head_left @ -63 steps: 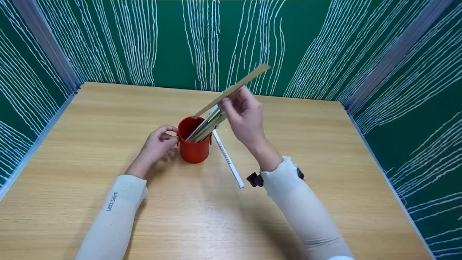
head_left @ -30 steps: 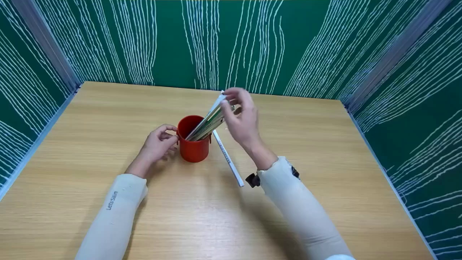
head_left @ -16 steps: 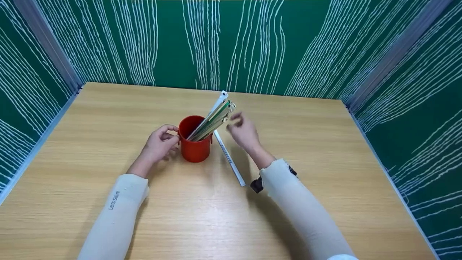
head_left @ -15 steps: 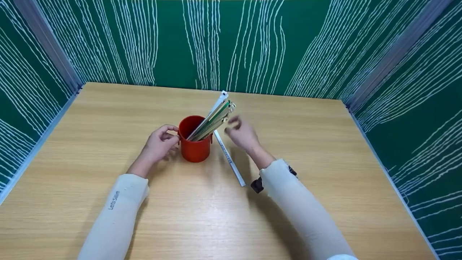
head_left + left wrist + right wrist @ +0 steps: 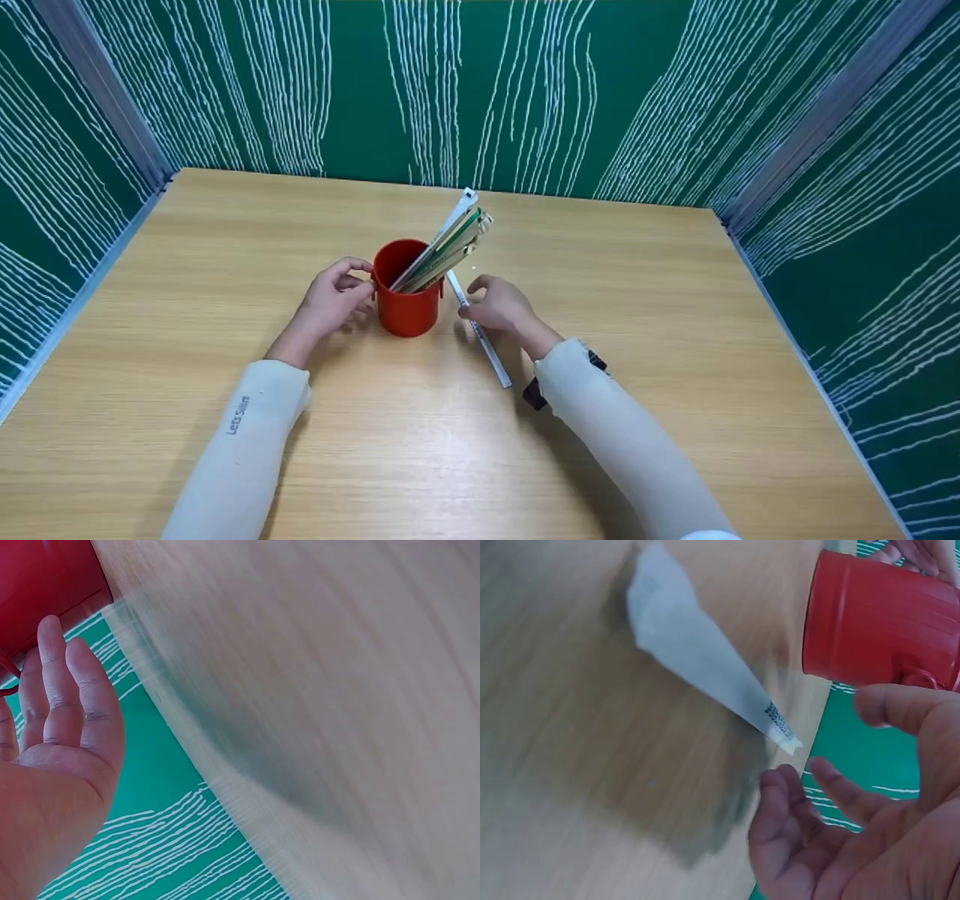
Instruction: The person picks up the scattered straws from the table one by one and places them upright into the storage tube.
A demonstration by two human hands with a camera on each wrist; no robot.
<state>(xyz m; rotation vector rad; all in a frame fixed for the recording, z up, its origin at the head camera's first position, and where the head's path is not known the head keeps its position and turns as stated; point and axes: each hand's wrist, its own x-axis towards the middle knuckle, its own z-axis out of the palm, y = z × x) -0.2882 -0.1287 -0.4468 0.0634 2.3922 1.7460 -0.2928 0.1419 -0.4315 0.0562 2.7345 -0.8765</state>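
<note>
A red cup (image 5: 407, 313) with small side handles stands upright on the table. My left hand (image 5: 330, 298) pinches its left side at the handle, thumb and index finger touching it; the other fingers stay loose. Out of the cup leans a bundle of slim flat sticks (image 5: 446, 253), beige, green and white, tilted right. A slim white strip (image 5: 493, 358) with dark print, like a paper sleeve, lies right of the cup. Above its far half hovers my right hand (image 5: 501, 304). In the right wrist view the thumb and fingers are spread, apart from the printed strip (image 5: 697, 652).
The wooden table (image 5: 637, 300) runs back to a green wall (image 5: 645, 45) with white wavy lines. Similar side panels close in the table at left and right. A black wrist camera (image 5: 534, 394) sits at the right cuff.
My right hand put a beige flat stick in among the bundle, released it, and came down toward the white strip. My left hand stays at the cup.
</note>
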